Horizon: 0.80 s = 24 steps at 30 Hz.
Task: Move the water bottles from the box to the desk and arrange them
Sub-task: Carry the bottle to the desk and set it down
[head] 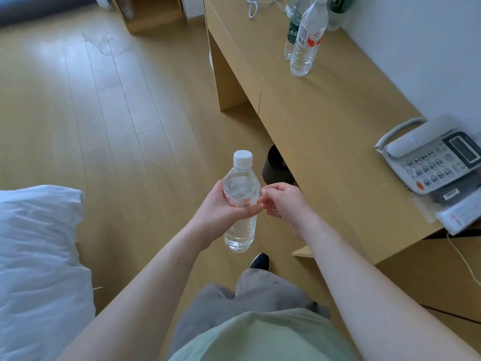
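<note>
Standing between bed and table, we hold one water bottle (240, 204) upright over the wooden floor (104, 113), near the middle of the view. Our left hand (221, 207) wraps around its labelled middle, fingers curled across the front, so the grip is firm. Our right hand (282, 201) sits just beside the bottle at its 3 o'clock, fingers curled inward with their tips at the bottle's side; whether they actually pinch the label or only brush it we cannot tell. The bottle's white cap (242, 158) is on and points toward 12 o'clock.

At 6 o'clock we see our own green shirt (260, 337), grey trousers (260, 293) and one dark shoe (260, 261). At 9 o'clock lies white bedding (39, 256). A dark round bin (277, 168) stands on the floor just under the table edge, at 1 o'clock from the held bottle.

The table (325, 126) runs along the right side from 4 o'clock up to 12 o'clock. On its near end, at 3 o'clock, rests a grey telephone (432, 157) (handset in its cradle). Further along, at 1 o'clock, a red-labelled bottle (308, 40) stands upright on the table, with a green-labelled bottle (293, 29) close behind it and another green-labelled one (338, 9) near the wall. A white cable (256, 6) lies at the far end.
</note>
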Each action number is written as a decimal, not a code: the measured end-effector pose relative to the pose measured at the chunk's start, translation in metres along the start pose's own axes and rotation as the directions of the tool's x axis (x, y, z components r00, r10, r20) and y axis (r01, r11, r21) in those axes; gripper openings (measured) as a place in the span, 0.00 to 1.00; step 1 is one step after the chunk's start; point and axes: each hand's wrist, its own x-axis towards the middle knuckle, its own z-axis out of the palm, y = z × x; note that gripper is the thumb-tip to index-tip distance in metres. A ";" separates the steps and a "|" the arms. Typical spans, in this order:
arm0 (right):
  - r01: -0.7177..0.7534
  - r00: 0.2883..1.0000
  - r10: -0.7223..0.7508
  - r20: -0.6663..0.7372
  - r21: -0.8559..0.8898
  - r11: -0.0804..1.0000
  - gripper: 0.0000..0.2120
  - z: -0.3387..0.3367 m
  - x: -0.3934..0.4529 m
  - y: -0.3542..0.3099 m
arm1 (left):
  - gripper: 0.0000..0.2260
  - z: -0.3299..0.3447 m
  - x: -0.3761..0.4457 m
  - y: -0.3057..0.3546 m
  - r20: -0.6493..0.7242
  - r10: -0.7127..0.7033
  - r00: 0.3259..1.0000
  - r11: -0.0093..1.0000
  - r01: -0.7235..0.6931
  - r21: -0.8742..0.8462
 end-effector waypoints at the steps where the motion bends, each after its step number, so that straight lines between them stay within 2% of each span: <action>1: -0.002 1.000 0.002 -0.004 0.005 1.000 0.08 -0.002 0.006 -0.003 | 0.29 -0.002 0.007 0.005 0.004 -0.001 1.000 1.000 0.001 0.005; 6: 0.005 0.999 -0.003 -0.041 0.055 0.998 0.06 -0.012 0.035 -0.020 | 0.31 -0.010 0.043 0.028 0.025 0.010 1.000 0.999 -0.011 0.033; 13: -0.003 0.988 0.026 -0.150 0.151 0.989 0.06 -0.032 0.078 -0.051 | 0.21 -0.011 0.111 0.064 0.180 0.025 0.983 0.993 -0.045 0.110; 16: 0.003 0.978 0.040 -0.203 0.209 0.978 0.06 -0.042 0.101 -0.072 | 0.26 -0.010 0.147 0.082 0.235 -0.007 0.972 0.992 -0.023 0.125; 24: 0.074 0.934 0.055 -0.354 0.341 0.937 0.06 -0.063 0.152 -0.129 | 0.26 -0.014 0.244 0.140 0.378 -0.013 0.926 0.980 -0.064 0.190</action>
